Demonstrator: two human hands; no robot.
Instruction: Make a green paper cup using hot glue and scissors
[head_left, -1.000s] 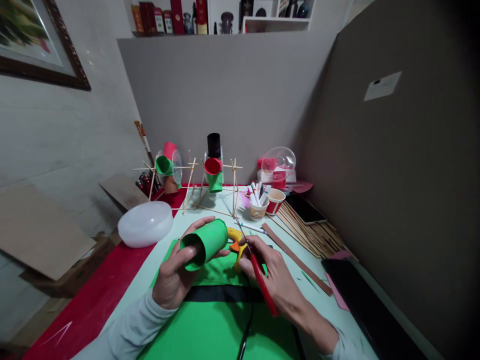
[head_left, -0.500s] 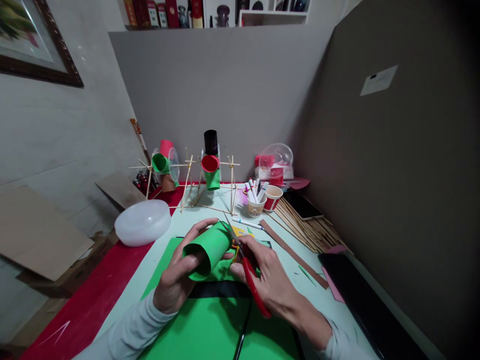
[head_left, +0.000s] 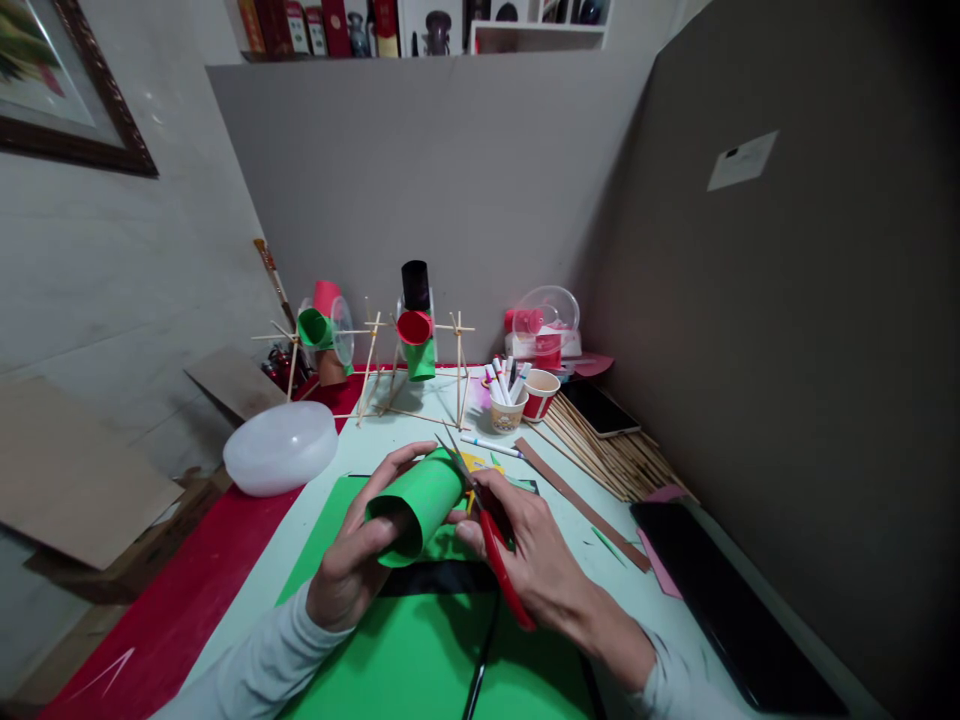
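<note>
My left hand (head_left: 352, 555) is closed around a green paper tube (head_left: 421, 505), with the thumb inside its near opening. The tube lies tilted, its open near end facing me. In my right hand (head_left: 536, 545) is a pair of scissors (head_left: 504, 572) with red handles. Their blades reach across the far rim of the tube, slightly parted at the tips. Beneath both hands lies a green sheet (head_left: 382, 640) with a black strip (head_left: 439, 578) across it. Something yellow (head_left: 472, 462) shows behind the scissors, partly hidden.
Stick frames holding coloured paper tubes (head_left: 415, 328) stand at the back. A cup of markers (head_left: 508, 408), a red-and-white cup (head_left: 540, 393), wooden sticks (head_left: 600, 450) and a phone (head_left: 600, 408) are to the right. A translucent white bowl (head_left: 281, 450) sits left; a black slab (head_left: 720, 600) lies right.
The view has shifted slightly, moving the background a little left. The scissor blades have shifted a little at the tube's far rim; both hands keep their holds.
</note>
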